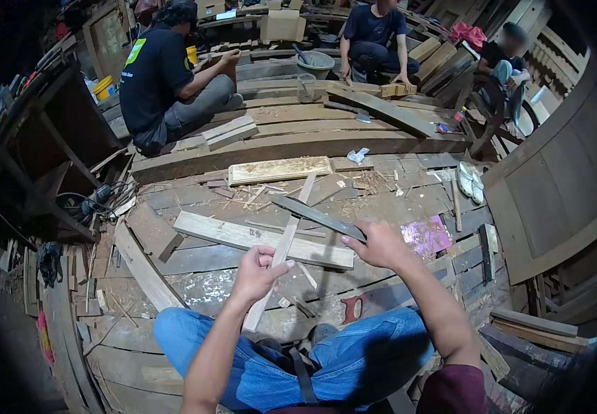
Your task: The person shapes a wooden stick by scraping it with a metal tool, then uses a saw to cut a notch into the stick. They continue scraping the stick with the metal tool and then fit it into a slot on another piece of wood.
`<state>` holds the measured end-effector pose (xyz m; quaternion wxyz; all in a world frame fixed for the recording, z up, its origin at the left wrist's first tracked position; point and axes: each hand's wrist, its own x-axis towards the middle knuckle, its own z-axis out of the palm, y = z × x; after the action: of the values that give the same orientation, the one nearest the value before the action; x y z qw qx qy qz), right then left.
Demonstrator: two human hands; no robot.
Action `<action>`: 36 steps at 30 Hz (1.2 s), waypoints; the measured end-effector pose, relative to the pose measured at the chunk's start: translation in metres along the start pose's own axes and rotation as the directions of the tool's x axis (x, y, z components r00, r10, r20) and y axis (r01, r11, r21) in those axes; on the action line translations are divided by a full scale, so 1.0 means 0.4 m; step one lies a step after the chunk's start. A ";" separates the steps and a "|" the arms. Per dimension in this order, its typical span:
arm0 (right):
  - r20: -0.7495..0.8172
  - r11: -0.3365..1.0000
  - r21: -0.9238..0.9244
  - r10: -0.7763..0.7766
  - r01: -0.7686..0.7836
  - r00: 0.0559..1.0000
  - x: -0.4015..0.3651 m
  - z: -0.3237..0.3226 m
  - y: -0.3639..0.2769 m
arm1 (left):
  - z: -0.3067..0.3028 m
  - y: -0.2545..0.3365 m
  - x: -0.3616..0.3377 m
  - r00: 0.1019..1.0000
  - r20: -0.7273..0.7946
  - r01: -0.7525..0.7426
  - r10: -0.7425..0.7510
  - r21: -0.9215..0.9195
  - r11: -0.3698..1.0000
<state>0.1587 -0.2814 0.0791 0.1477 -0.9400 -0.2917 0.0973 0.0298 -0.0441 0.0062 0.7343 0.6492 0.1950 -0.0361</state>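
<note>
My left hand is closed around a narrow pale wooden strip, which slants from above my lap away toward the far plank. In my right hand is a long, dark, flat bar; whether it is a blade or dark wood I cannot make out. Its far end crosses over the strip near the upper part. Beneath both lies a thick pale board on the floor. Close to my knees rests a saw with a red handle, its blade stretching to the right.
Long beams cross the floor ahead, with a routed plank and wood scraps before them. Three people sit or crouch beyond, near a bucket. A power tool lies left; pale shoes and a large panel are right.
</note>
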 end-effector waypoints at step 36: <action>0.083 0.981 0.169 -0.111 0.096 0.990 0.031 0.024 -0.012 | -0.025 0.010 0.009 0.957 0.290 0.075 -0.005 -0.233 0.970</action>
<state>0.1637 -0.2683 0.0708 0.2160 -0.9027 -0.3376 0.1567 0.0319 -0.0333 0.0080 0.8273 0.5390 0.1025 -0.1208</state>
